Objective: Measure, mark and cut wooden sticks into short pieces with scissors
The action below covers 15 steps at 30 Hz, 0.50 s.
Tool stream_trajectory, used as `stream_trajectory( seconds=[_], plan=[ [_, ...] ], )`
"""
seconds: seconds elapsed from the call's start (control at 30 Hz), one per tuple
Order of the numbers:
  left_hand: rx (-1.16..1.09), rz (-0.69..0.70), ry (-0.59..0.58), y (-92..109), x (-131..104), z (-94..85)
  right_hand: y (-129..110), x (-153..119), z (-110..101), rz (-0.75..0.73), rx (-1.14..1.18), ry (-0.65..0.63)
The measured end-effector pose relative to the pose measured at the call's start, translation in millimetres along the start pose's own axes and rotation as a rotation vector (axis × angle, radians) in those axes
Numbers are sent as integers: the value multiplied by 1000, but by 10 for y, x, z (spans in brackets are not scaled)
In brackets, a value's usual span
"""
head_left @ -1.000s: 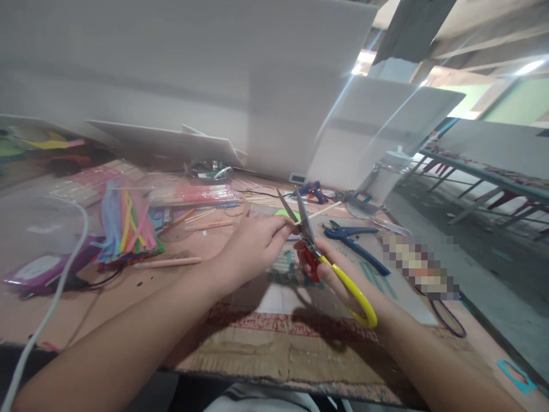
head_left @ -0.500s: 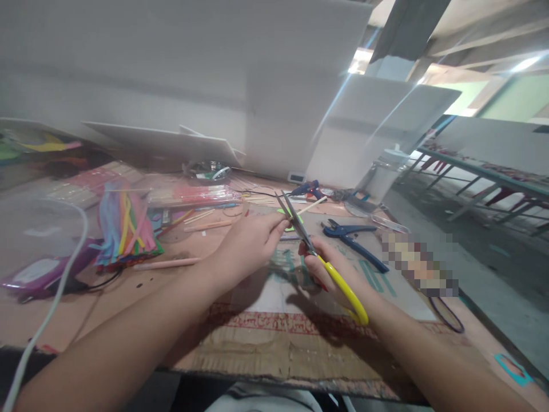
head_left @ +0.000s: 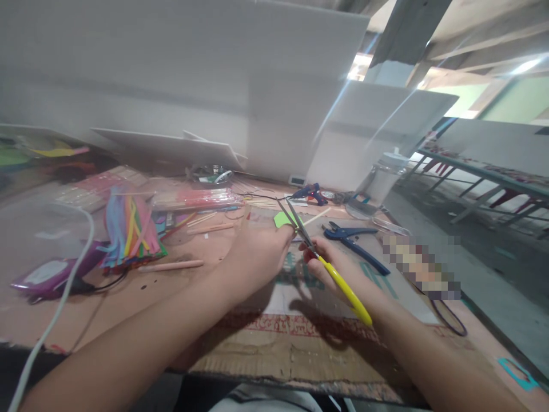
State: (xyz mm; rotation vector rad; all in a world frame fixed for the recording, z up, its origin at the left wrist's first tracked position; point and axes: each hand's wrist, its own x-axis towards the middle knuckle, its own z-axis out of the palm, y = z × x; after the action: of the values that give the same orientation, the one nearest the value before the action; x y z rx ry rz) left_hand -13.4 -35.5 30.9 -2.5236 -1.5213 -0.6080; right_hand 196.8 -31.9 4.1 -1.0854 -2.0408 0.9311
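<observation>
My right hand is wrapped round the yellow handles of a pair of scissors. Their two blades stand a little apart and point up and away. Between the blades, near my left fingertips, lies a thin pale stick. My left hand pinches the near end of that stick. Just beyond my left fingers a bright green piece shows on the work surface. A blue plier-like tool lies to the right, past my right hand.
Pipe cleaners, a purple tool and packs of sticks lie left. At the back are a blue glue gun and a clear cup. White boards stand behind. A white cable crosses the left side.
My left hand has turned and dipped slightly, uncovering more of the green piece. The stick has shifted a little to the right and down, and the scissor blades have spread slightly.
</observation>
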Motion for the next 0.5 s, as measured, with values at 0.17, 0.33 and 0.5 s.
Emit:
stream_trajectory(
  seconds=[0.17,0.33,0.5],
  plan=[
    [-37,-10,-20,90,-29,56,-44,65,29,21,-60,39],
    [-319,-157,-59,-25,106,204,-14,296,30,85,-54,106],
    [-628,-323,38,-452,259,274,39,308,-126,131,-129,136]
  ],
)
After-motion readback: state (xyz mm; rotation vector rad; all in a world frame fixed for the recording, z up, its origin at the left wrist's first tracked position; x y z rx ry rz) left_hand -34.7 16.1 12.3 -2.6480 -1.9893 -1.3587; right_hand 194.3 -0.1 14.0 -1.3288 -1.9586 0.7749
